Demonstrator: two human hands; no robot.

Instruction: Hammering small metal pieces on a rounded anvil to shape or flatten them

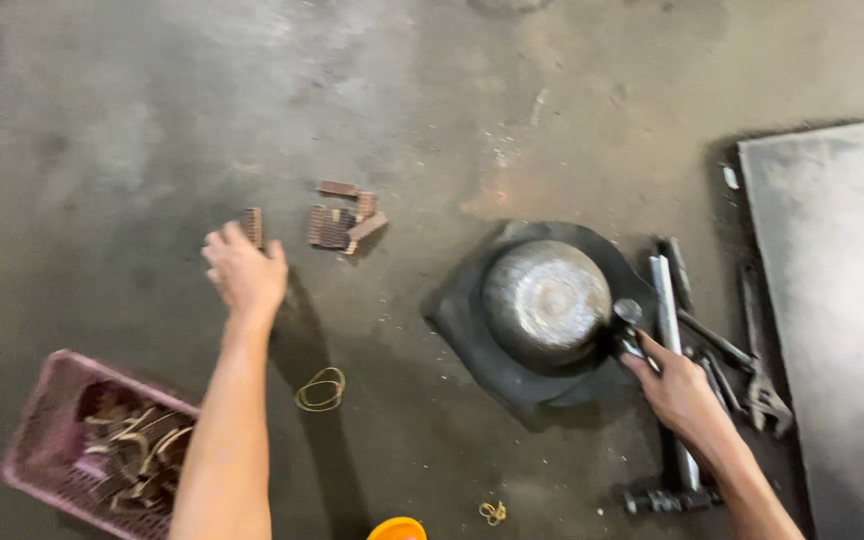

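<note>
Head view, concrete floor (132, 120): left hand (244, 272), fingers loosely curled, touches a small brown ridged block (252, 226), with a cluster of like blocks (344, 222) just beside it. Right hand (680, 388) is closed around a dark-headed hammer (629, 322) beside a round metal anvil (546, 302) on a black rubber mat (462, 315). Also present: pink basket (47, 400) of strips at the lower left, rubber band (321, 390), wrenches (752, 370), grey metal sheet (832, 300) at the right.
</note>
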